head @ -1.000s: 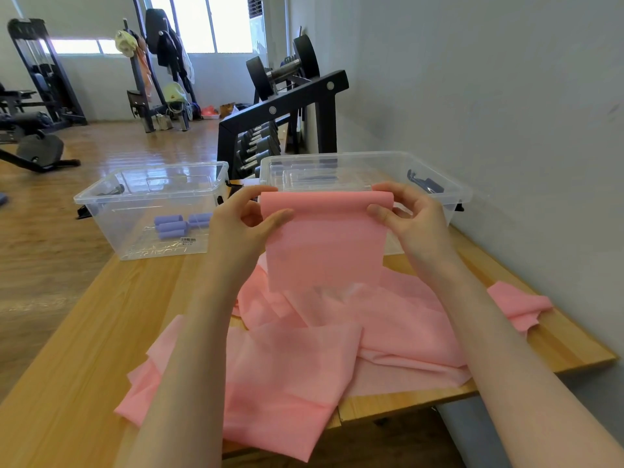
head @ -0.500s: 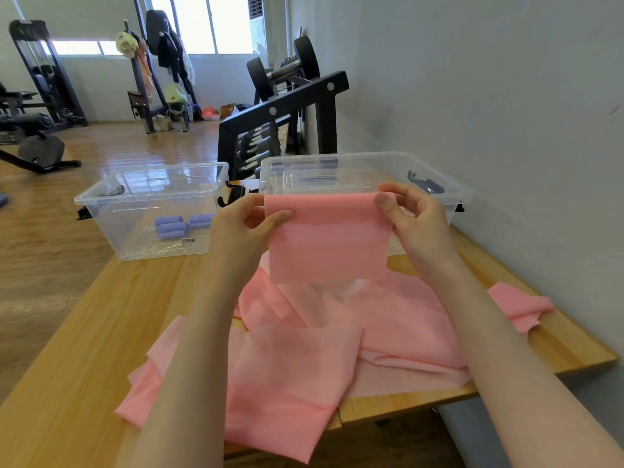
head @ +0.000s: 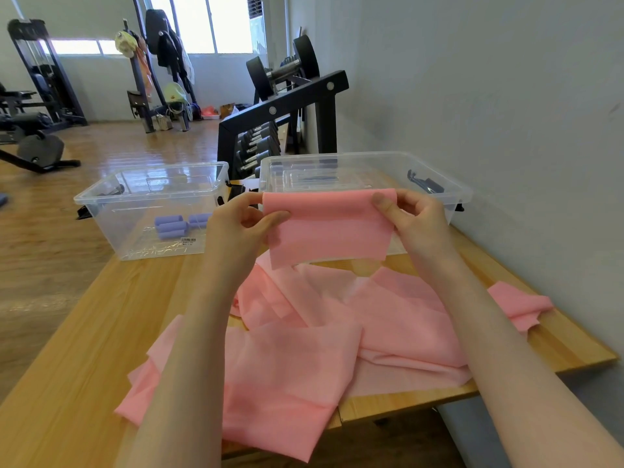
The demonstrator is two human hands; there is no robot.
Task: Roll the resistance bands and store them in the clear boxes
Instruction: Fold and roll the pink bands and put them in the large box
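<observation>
Rolling step, just begun. Left hand [head: 241, 224] and right hand [head: 413, 219] each pinch a top corner of the pink band [head: 329, 228], held up near the far-right box [head: 449, 194]; its tail lies heaped on the table [head: 84, 332]. 3 purple rolls [head: 175, 224] sit in the left box [head: 101, 197] (right one looks unfilled). Next: turn the top edge over tightly, evenly, both sides together.

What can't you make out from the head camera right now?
- Right clear box: its floor, hidden by the pink band held up by left hand and right hand.
- Purple rolls: count blurred through left clear box.
- Barcode label: too small.
</observation>
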